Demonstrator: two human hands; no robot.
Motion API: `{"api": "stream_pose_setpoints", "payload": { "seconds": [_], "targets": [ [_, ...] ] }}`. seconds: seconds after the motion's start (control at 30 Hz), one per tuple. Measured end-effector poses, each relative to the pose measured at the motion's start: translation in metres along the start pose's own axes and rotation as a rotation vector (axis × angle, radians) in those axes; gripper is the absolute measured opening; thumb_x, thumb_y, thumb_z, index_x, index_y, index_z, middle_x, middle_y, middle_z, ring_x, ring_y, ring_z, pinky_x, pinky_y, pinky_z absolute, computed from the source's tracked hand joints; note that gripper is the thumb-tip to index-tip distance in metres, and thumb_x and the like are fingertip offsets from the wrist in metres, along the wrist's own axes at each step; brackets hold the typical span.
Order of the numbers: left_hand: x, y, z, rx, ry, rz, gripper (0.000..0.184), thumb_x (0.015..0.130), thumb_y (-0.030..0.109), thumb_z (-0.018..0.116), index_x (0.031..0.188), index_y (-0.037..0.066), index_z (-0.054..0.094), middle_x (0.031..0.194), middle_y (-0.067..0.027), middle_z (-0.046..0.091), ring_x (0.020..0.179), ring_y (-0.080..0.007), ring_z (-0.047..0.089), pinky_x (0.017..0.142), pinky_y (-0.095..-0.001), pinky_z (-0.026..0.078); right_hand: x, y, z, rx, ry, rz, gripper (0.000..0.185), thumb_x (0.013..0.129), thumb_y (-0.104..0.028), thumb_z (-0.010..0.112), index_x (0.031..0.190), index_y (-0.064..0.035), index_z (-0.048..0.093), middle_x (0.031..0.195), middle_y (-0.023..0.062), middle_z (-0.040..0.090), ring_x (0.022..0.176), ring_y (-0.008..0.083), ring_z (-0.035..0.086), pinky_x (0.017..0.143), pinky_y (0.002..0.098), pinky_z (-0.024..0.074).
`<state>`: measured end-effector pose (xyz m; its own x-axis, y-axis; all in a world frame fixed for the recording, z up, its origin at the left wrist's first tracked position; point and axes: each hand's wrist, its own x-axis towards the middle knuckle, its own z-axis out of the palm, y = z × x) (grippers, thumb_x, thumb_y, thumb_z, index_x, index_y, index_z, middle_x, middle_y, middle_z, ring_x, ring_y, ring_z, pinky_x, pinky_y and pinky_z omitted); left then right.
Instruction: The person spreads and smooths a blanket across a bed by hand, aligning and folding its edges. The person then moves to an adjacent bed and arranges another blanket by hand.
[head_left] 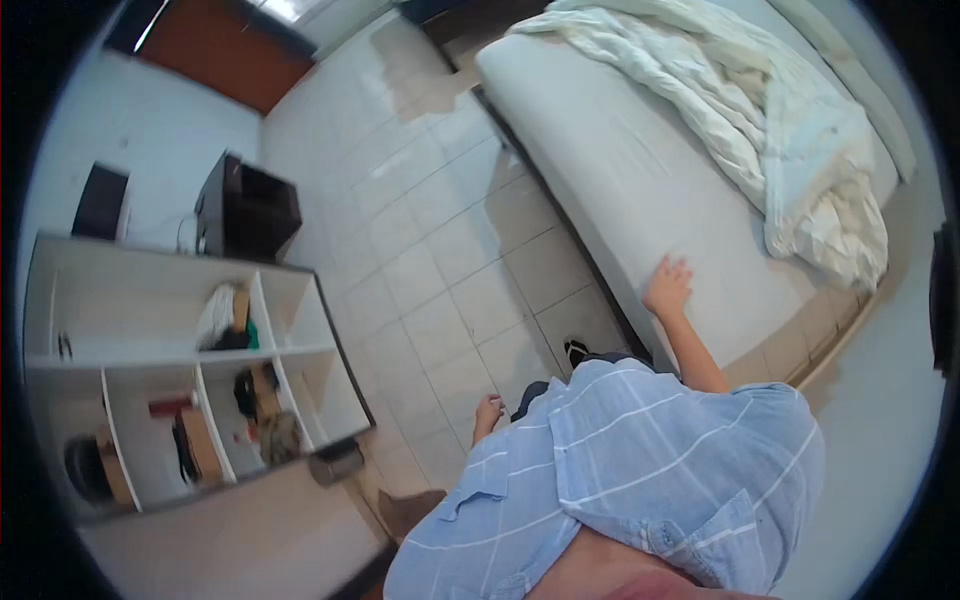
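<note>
My right hand [668, 288] rests on the edge of the white mattress [610, 150], its fingers spread and nothing in it. Down by my side, over the tiled floor, my left hand [488, 411] hangs with its fingers curled; whether it holds anything is too small to tell. A crumpled pale blanket [740, 115] lies across the far side of the bed, beyond my right hand. Blue checked cloth [640, 450] covers my body below both hands.
An open white shelf unit [150, 362] with boxes and bags stands at the left. Behind it is a dark cabinet [250, 210]. A brown door [220, 50] is at the top left. My sandalled foot [576, 351] is beside the bed frame.
</note>
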<state>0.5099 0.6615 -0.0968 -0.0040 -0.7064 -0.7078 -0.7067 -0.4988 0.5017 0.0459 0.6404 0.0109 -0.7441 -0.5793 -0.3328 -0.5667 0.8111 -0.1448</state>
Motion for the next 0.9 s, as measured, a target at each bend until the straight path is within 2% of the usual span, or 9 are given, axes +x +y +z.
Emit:
{"api": "stream_pose_setpoints", "payload": {
  "seconds": [0.03, 0.1, 0.2, 0.27, 0.47, 0.53, 0.6, 0.67, 0.9],
  "targets": [
    [0.012, 0.011, -0.006, -0.036, -0.012, 0.006, 0.03, 0.073, 0.013, 0.047, 0.101, 0.004, 0.055, 0.077, -0.0129, 0.061, 0.065, -0.0242, 0.059, 0.061, -0.0354, 0.047, 0.001, -0.013, -0.005, -0.029, -0.014, 0.011, 0.077, 0.07, -0.015, 0.053, 0.134, -0.0075, 0.012, 0.137, 0.024, 0.008, 0.124, 0.0458, 0.011, 0.092, 0.0614, 0.0195],
    [0.027, 0.038, -0.013, 0.188, -0.061, 0.042, 0.029, 0.073, 0.011, 0.048, 0.1, 0.003, 0.054, 0.072, -0.011, 0.061, 0.066, -0.0217, 0.059, 0.061, -0.035, 0.047, 0.0, -0.034, -0.016, -0.086, -0.047, 0.034, 0.077, 0.069, -0.016, 0.054, 0.134, -0.009, 0.013, 0.137, 0.0234, 0.007, 0.124, 0.0458, 0.011, 0.09, 0.0636, 0.0196],
    [0.072, 0.06, -0.028, 0.435, -0.227, 0.227, 0.029, 0.073, 0.012, 0.048, 0.1, 0.003, 0.054, 0.072, -0.0111, 0.061, 0.066, -0.0218, 0.059, 0.061, -0.0348, 0.047, 0.004, -0.041, -0.004, -0.074, 0.053, 0.08, 0.081, 0.067, -0.017, 0.057, 0.135, -0.0116, 0.012, 0.138, 0.0219, 0.005, 0.124, 0.0458, 0.009, 0.088, 0.066, 0.019],
    [0.113, 0.076, -0.045, 0.523, -0.31, 0.337, 0.029, 0.073, 0.012, 0.048, 0.1, 0.003, 0.054, 0.072, -0.0111, 0.061, 0.066, -0.0219, 0.059, 0.061, -0.0346, 0.046, 0.003, -0.047, -0.012, -0.077, 0.008, 0.142, 0.083, 0.067, -0.017, 0.057, 0.135, -0.0136, 0.01, 0.139, 0.0211, 0.002, 0.124, 0.0461, 0.007, 0.088, 0.0662, 0.019],
    [0.245, 0.154, -0.103, 0.478, -0.38, 0.578, 0.029, 0.073, 0.013, 0.049, 0.1, 0.004, 0.054, 0.071, -0.0113, 0.06, 0.067, -0.0221, 0.06, 0.062, -0.034, 0.046, 0.016, -0.085, -0.026, 0.004, -0.027, 0.35, 0.085, 0.067, -0.014, 0.055, 0.136, -0.0148, 0.005, 0.139, 0.0207, 0.0, 0.124, 0.0468, 0.005, 0.09, 0.0653, 0.0173],
    [0.287, 0.199, -0.11, 0.352, -0.445, 0.637, 0.027, 0.074, 0.013, 0.049, 0.099, 0.005, 0.054, 0.073, -0.0119, 0.061, 0.07, -0.0243, 0.06, 0.065, -0.0342, 0.046, 0.025, -0.094, -0.021, 0.032, -0.017, 0.43, 0.084, 0.067, -0.011, 0.053, 0.136, -0.0142, 0.005, 0.139, 0.0213, 0.0, 0.124, 0.047, 0.005, 0.091, 0.0649, 0.0161],
    [0.312, 0.264, -0.105, 0.464, -0.395, 0.709, 0.022, 0.079, 0.011, 0.046, 0.098, 0.006, 0.055, 0.075, -0.01, 0.061, 0.068, -0.0174, 0.059, 0.062, -0.0299, 0.046, 0.035, -0.093, -0.006, 0.033, 0.048, 0.481, 0.082, 0.069, -0.01, 0.052, 0.136, -0.0142, 0.005, 0.139, 0.0216, -0.001, 0.124, 0.0473, 0.004, 0.091, 0.0651, 0.0139],
    [0.303, 0.351, -0.098, 0.494, -0.384, 0.863, 0.022, 0.076, 0.009, 0.044, 0.095, 0.006, 0.055, 0.077, -0.0115, 0.062, 0.075, -0.0261, 0.06, 0.067, -0.0351, 0.045, 0.036, -0.094, -0.002, 0.038, 0.024, 0.518, 0.08, 0.071, -0.012, 0.051, 0.136, -0.016, 0.005, 0.139, 0.021, -0.001, 0.124, 0.047, 0.002, 0.092, 0.0651, 0.0112],
    [0.281, 0.555, -0.013, 0.463, -0.504, 1.361, 0.018, 0.078, 0.004, 0.045, 0.093, 0.005, 0.055, 0.087, -0.014, 0.059, 0.08, -0.0283, 0.058, 0.071, -0.0355, 0.045, 0.062, -0.102, 0.0, 0.142, 0.031, 0.65, 0.076, 0.073, -0.008, 0.047, 0.136, -0.0173, 0.007, 0.138, 0.0226, 0.001, 0.124, 0.0475, 0.002, 0.092, 0.0646, 0.0101]
  ]
}}
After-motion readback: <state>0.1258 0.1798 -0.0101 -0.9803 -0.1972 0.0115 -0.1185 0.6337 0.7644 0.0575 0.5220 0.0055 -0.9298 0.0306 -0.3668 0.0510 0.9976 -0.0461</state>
